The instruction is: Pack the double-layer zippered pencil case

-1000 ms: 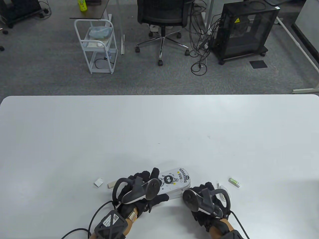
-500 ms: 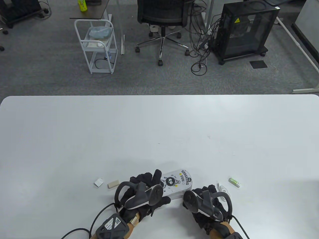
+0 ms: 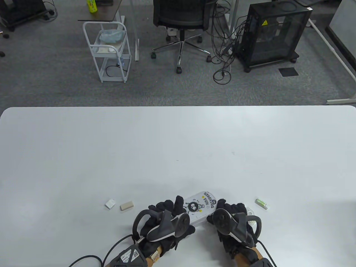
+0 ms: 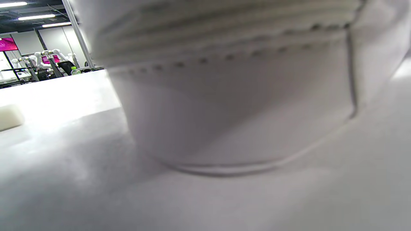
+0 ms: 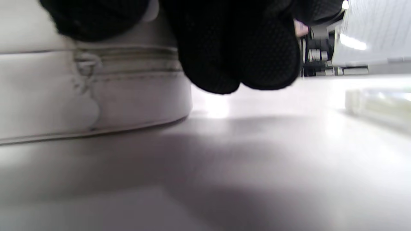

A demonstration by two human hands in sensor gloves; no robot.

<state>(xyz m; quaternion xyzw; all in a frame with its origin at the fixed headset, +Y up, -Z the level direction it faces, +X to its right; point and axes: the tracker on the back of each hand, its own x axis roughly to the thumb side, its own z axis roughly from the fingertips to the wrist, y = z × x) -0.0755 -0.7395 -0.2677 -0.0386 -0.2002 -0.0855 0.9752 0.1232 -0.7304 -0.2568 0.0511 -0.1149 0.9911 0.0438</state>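
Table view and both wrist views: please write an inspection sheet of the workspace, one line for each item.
Surface: white table, a few small dark specks.
Job's things: white pencil case printed STACKING FUN, lying flat near the front edge.
Clutter: eraser, small white piece, green-labelled tube, clear item partly hidden.
Hands: left hand and right hand both on the case's ends.
Cables: glove leads run off the front edge.
Surroundings: office chair, white cart, black cabinet, floor cables.

I see grey carpet floor (image 3: 55, 80) beyond the white table (image 3: 167, 139). 1 black office chair (image 3: 180, 16), 1 white wire cart (image 3: 109, 50), 1 black cabinet on casters (image 3: 274, 33), loose cables (image 3: 222, 55) between. Green bottle (image 3: 91, 5) on a dark side table (image 3: 103, 14).
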